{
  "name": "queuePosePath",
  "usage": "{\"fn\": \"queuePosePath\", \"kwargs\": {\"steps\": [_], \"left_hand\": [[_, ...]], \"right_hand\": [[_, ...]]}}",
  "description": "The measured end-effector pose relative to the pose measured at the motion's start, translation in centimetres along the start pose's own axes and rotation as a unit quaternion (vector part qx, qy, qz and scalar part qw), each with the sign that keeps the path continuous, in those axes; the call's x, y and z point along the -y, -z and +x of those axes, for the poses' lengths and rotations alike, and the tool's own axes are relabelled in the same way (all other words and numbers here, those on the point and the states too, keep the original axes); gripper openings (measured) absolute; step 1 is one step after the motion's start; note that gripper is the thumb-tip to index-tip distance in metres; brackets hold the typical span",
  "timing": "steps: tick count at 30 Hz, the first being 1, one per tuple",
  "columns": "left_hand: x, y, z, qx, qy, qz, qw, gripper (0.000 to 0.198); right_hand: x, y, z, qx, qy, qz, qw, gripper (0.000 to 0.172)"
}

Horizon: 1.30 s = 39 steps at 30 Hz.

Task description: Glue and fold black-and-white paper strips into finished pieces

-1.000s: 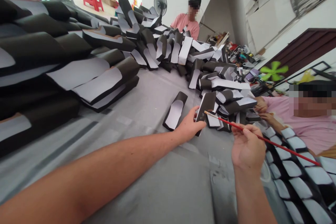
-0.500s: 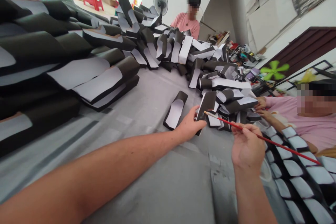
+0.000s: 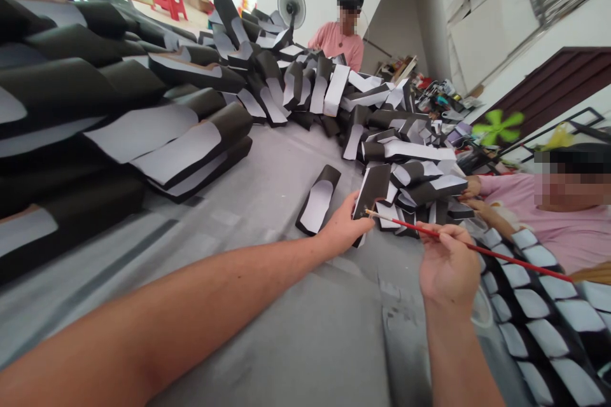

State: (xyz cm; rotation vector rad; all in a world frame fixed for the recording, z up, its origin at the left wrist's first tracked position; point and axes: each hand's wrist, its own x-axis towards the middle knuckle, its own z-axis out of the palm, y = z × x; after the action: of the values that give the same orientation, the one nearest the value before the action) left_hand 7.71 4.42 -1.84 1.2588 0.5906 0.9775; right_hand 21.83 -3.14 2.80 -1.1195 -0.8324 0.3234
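Black-and-white piece (image 3: 373,191) is gripped tilted in curled L hand (image 3: 344,226), w/ red paintbrush (image 3: 410,229) pinched in R hand (image 3: 449,267), tip just by piece's lower edge.

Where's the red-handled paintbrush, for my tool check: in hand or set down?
In hand: the red-handled paintbrush is pinched in the right hand.

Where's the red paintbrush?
The red paintbrush sits in the right hand in the head view, its pointed end by the black piece in the left hand.
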Motion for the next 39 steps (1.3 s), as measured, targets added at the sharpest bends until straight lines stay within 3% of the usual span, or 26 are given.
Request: {"fn": "queuePosePath", "kwargs": {"steps": [6, 12, 25, 33, 39], "left_hand": [[-0.06, -0.01, -0.06, 0.005, -0.012, -0.014, 1.000, 0.048], [-0.21, -0.01, -0.06, 0.001, 0.010, -0.005, 1.000, 0.055], [-0.45, -0.05, -0.12, 0.006, 0.009, -0.014, 1.000, 0.054], [-0.41, -0.05, -0.05, 0.000, 0.022, 0.005, 1.000, 0.059], [-0.35, 0.00, -0.06, 0.010, -0.002, -0.005, 1.000, 0.053]], "right_hand": [[0.11, -0.18, -0.24, 0.019, -0.012, -0.007, 1.000, 0.005], [0.32, -0.50, -0.24, -0.013, -0.001, 0.010, 1.000, 0.006], [0.16, -0.33, -0.30, 0.000, 0.007, -0.006, 1.000, 0.005], [0.31, -0.54, -0.28, -0.025, 0.007, 0.013, 1.000, 0.006], [0.35, -0.49, -0.32, -0.009, -0.007, 0.005, 1.000, 0.005]]}}
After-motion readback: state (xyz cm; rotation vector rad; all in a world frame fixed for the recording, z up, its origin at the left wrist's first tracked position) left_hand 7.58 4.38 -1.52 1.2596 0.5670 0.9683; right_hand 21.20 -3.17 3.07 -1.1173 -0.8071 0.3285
